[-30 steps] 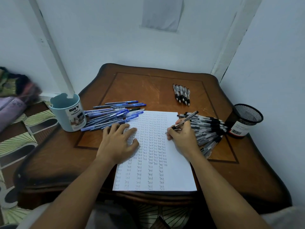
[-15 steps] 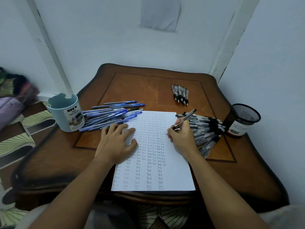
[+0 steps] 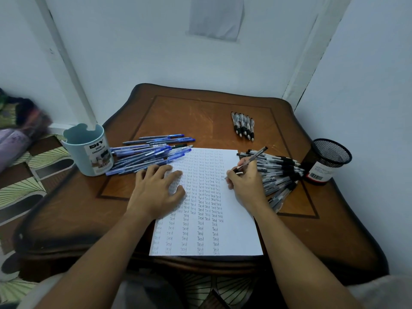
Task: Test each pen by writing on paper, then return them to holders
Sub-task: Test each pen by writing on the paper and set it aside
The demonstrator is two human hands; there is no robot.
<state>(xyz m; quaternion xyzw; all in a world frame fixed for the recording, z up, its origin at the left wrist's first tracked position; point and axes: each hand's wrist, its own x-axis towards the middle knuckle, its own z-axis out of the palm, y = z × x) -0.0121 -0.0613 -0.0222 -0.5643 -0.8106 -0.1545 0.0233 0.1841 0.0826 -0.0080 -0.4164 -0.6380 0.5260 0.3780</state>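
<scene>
The right hand (image 3: 246, 182) pinches a black-grip pen (image 3: 250, 160), its tip at the sheet's right margin, barrel leaning toward one o'clock. The left hand (image 3: 156, 188) lies flat with fingers spread, pressing the paper (image 3: 236, 230) at its nine o'clock edge. The tip probably touches, though it is too small to be sure. Risk: the writing wrist sits against the black pen pile (image 3: 278, 175) at three o'clock and could nudge it, sending pens rolling toward the mesh holder (image 3: 327, 160).
</scene>
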